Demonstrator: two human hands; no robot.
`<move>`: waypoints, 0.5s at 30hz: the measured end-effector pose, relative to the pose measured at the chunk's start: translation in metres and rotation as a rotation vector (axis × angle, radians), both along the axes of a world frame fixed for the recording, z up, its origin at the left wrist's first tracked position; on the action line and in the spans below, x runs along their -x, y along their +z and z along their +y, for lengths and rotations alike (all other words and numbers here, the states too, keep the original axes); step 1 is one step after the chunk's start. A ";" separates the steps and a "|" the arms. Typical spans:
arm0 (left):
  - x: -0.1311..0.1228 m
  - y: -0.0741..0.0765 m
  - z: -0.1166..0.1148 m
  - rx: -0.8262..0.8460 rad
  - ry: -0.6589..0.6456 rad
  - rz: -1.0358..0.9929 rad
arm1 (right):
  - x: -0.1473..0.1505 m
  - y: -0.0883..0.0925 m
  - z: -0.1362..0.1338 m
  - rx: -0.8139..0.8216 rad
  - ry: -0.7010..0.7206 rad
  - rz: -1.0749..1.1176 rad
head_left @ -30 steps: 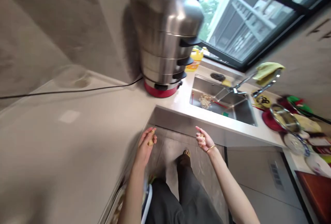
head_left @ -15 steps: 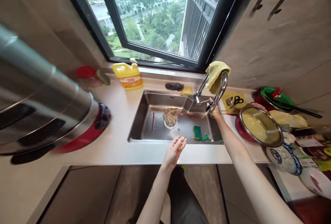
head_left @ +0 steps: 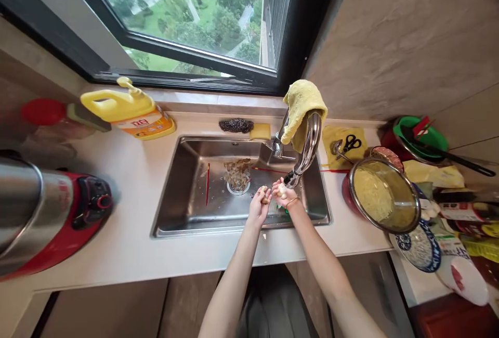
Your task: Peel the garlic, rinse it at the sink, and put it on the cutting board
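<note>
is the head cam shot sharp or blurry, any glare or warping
Head view: mostly sharp at the centre, where both hands, left hand and right hand, meet under the faucet over the sink; daylight from the window lights it evenly; the steamer at the left edge is smeared and stretched; wide-angle bending curves the counter; soft glare on the metal bowl.

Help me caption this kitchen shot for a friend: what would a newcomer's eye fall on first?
Probably the two hands, left hand and right hand, each holding a small pale piece of food over the steel sink, under the faucet's spout. Next, the yellow cloth draped over that faucet, and the yellow detergent bottle on the window ledge at left.
</note>
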State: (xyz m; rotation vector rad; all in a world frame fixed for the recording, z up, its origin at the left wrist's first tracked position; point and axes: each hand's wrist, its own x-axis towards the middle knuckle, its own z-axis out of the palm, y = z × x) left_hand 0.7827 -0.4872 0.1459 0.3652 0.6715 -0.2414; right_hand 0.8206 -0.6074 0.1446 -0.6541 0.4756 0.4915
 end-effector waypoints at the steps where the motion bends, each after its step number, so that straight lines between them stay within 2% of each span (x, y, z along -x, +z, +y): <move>1: -0.002 0.000 0.001 -0.011 -0.006 0.014 | 0.002 -0.003 0.006 -0.057 -0.015 0.012; 6: -0.013 -0.007 0.003 -0.012 -0.085 0.112 | 0.002 -0.013 0.019 -0.196 -0.097 0.068; 10: -0.021 -0.017 -0.003 0.050 -0.161 0.081 | 0.001 -0.011 0.020 -0.211 -0.144 0.078; 15: -0.027 -0.027 -0.016 0.049 -0.238 0.059 | -0.003 -0.006 0.023 -0.189 -0.166 0.083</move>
